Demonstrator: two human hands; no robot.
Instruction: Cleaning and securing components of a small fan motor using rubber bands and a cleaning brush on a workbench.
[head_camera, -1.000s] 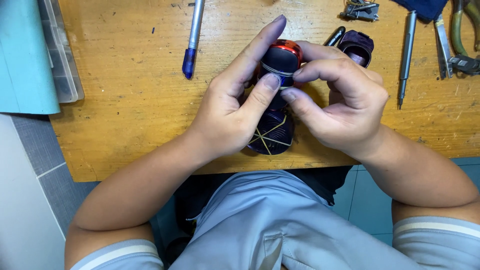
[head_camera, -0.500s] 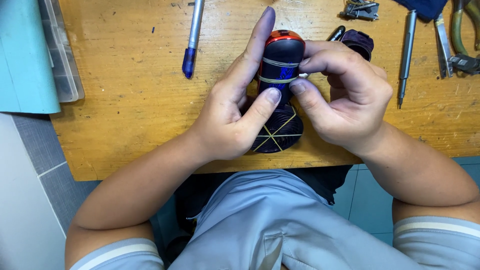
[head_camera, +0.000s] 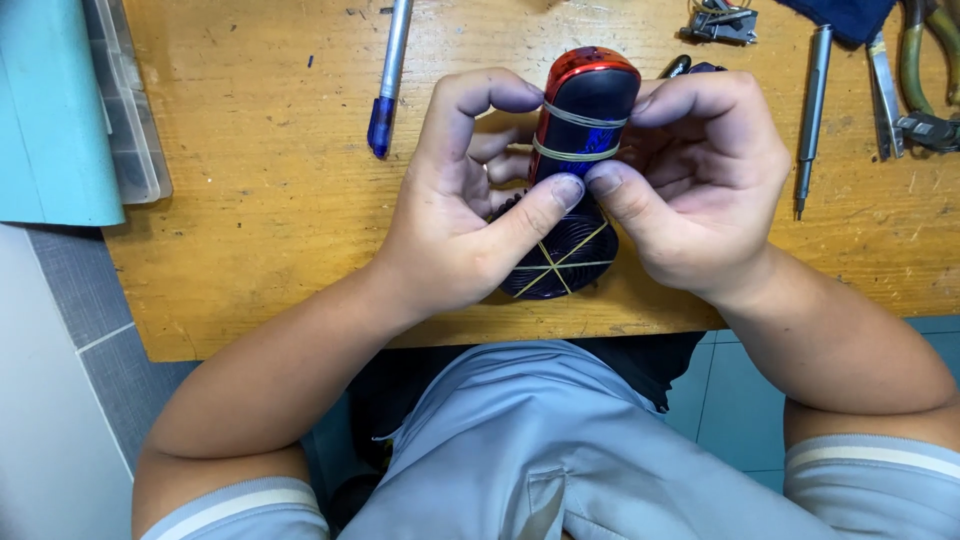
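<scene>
Filling most of the view, the wooden desk (head_camera: 260, 220) runs off the top and right edges, so its far side cannot be seen. At its left a pale teal panel (head_camera: 45, 110) and a clear plastic organiser box (head_camera: 130, 110) are cut by the frame. The person's light blue clothing covers the bottom and hides the floor tiles below the desk edge.

Over the middle of the desk, the left hand (head_camera: 460, 220) and the right hand (head_camera: 700, 190) close together on a small handheld fan (head_camera: 580, 150), both gripping it just above the desk. Its red-and-black handle points away from the person; its dark round grille, crossed by yellow bands, faces the camera at the near end. Two pale rubber bands ring the handle. Both thumbs press on the handle's near end, while curled fingers hide its sides and most of the grille's rim.

A blue pen (head_camera: 390, 75) lies left of the hands. Right of them lie a slim grey metal tool (head_camera: 810, 120), tweezers (head_camera: 882, 90) and green-handled pliers (head_camera: 925, 85), partly cut off. A small dark object behind the right hand is too hidden to identify.
</scene>
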